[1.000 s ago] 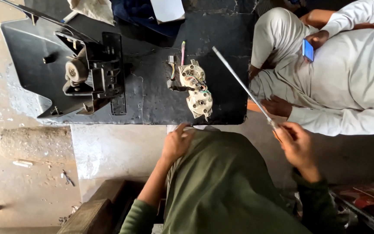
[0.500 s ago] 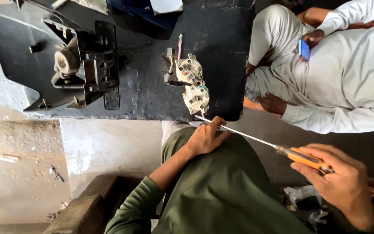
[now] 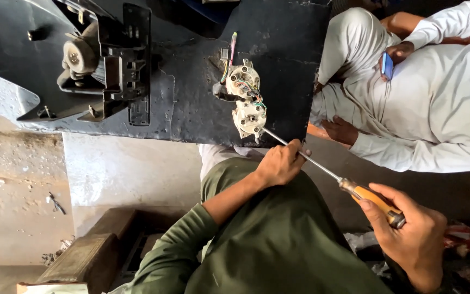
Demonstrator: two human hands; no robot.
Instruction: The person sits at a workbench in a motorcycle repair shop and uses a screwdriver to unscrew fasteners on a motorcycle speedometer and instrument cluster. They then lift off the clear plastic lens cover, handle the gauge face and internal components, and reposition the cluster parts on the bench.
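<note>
The white two-lobed housing [image 3: 247,100], its coloured wires showing, lies on the dark metal bench [image 3: 191,109] close to that bench's near edge and toward its right end, and the long screwdriver [image 3: 322,169] runs to it as one straight diagonal: tip at the lower lobe, shaft slanting down and to the right, orange handle farthest from the work. So the housing lies up and to the left of both hands, along the tool's own long axis. The left hand [image 3: 281,163] is much the nearer, just off the bench's near edge, its fingers curled around the bare shaft well up toward the tip. The right hand [image 3: 412,231] sits well back, closed around the handle with the butt end poking out past the fingers. Whether the tip is seated in a screw head I cannot tell; it touches or nearly touches the lower lobe. Half a second ago the tip hung short of the housing, nearer the bench edge, with the shaft lying flatter; a second ago the screwdriver stood steeply up in the right hand alone, its tip far off to the right of the housing, while the left hand rested empty. A seated person in white, phone in hand [image 3: 395,57], sits off the bench's right end.
</note>
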